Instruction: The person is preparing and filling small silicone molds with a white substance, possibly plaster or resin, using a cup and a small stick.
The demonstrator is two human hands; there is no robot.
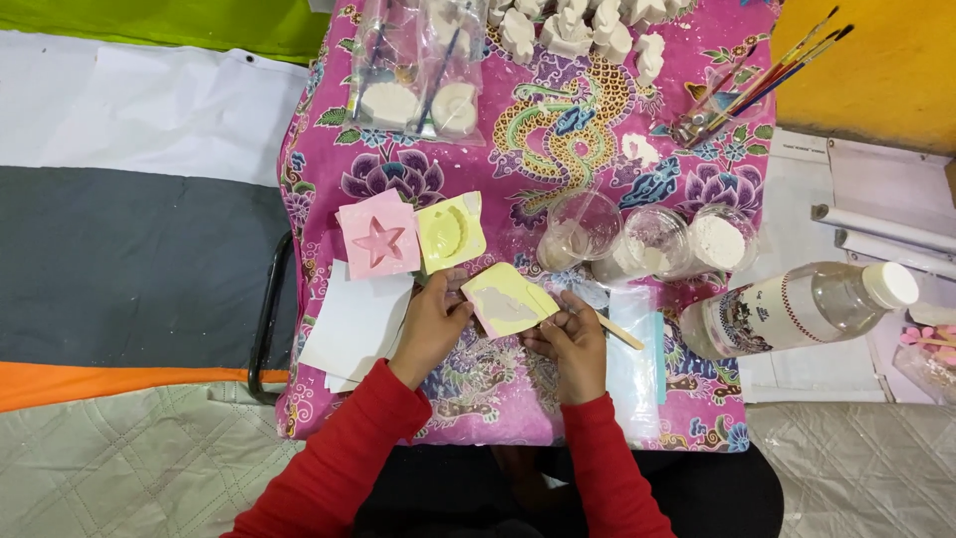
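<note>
Square yellow mould [509, 299], pink-edged, filled with pale grey paste, tilted; gripped by left hand [430, 329] and right hand [570, 341] fingers [536, 339].

a pale yellow, soft-looking square mould [508, 301] with a pink underside edge is held tilted between both hands, just above the pink patterned cloth. its shallow cavity is filled with a grey-white wet paste that covers most of the middle, leaving a yellow border around it. one corner points toward the clear plastic cups, the opposite one toward the person. a thin, flat wooden stick [619, 332] lies slanted at the mould's right side, one end gripped, the other resting free over the cloth.
</note>
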